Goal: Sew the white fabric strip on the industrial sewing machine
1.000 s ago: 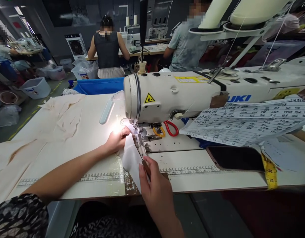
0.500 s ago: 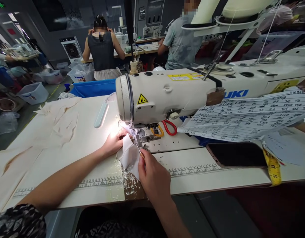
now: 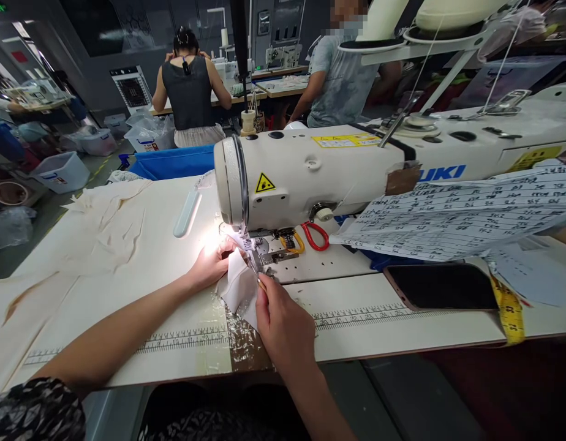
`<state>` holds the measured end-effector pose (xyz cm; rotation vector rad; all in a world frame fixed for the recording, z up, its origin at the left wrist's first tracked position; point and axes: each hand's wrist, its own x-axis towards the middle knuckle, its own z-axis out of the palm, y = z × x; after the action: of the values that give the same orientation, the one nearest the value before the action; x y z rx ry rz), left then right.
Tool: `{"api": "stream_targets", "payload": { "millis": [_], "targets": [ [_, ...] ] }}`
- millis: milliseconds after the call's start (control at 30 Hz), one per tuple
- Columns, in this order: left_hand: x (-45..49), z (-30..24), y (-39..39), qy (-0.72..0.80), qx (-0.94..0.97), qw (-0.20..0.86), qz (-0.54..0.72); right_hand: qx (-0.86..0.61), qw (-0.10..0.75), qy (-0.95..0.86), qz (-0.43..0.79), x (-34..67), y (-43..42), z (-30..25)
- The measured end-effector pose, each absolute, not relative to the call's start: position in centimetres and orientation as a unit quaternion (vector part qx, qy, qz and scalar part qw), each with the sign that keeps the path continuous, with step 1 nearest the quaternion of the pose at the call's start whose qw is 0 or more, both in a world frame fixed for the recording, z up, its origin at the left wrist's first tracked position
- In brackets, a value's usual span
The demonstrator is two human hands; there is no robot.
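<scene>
Under the lit head of a white sewing machine [image 3: 283, 177], a piece of pale cloth [image 3: 237, 282] lies at the presser foot [image 3: 249, 244] and hangs toward the table's front edge. Just left of the foot, my left hand [image 3: 214, 262] is closed on the cloth's edge; glare partly washes out its fingertips. My right hand [image 3: 285, 324], also closed, grips a thin awl-like metal tool [image 3: 254, 267] whose tip points at the cloth beside the foot. Part of the cloth is hidden behind the right hand's fingers.
Cream cloth pieces [image 3: 103, 233] spread over the left of the table, near a pale blue flat tool [image 3: 187, 214]. To the right are red-handled scissors [image 3: 328, 239], a phone [image 3: 441, 288], a yellow tape measure [image 3: 510, 312] and written sheets [image 3: 462, 214]. Two co-workers sit beyond.
Both hands and the cloth stay nearly where they were; my right hand has shifted very slightly left. In the background, the co-worker in the light shirt has moved an arm.
</scene>
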<state>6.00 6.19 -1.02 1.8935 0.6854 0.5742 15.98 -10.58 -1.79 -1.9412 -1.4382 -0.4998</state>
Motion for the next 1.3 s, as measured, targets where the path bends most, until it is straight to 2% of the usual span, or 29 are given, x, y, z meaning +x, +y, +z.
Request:
{"api": "stream_targets", "payload": {
  "millis": [400,833,1167,1300],
  "targets": [
    [5.97,-0.52,6.24,0.264,0.827,0.442,0.227,-0.737,0.332,-0.556,-0.192,16.04,-10.49,-2.14],
    [5.95,-0.63,6.37,0.269,0.827,0.444,0.215,-0.747,0.327,-0.547,-0.188,15.94,-10.45,-2.32],
    [6.09,-0.61,6.03,0.265,0.895,0.299,0.199,-0.756,0.310,-0.544,-0.192,15.68,-10.45,-2.03],
    [6.30,-0.46,5.94,0.249,0.878,0.344,0.222,-0.755,0.311,-0.546,-0.187,15.65,-10.52,-2.08]
  ]
}}
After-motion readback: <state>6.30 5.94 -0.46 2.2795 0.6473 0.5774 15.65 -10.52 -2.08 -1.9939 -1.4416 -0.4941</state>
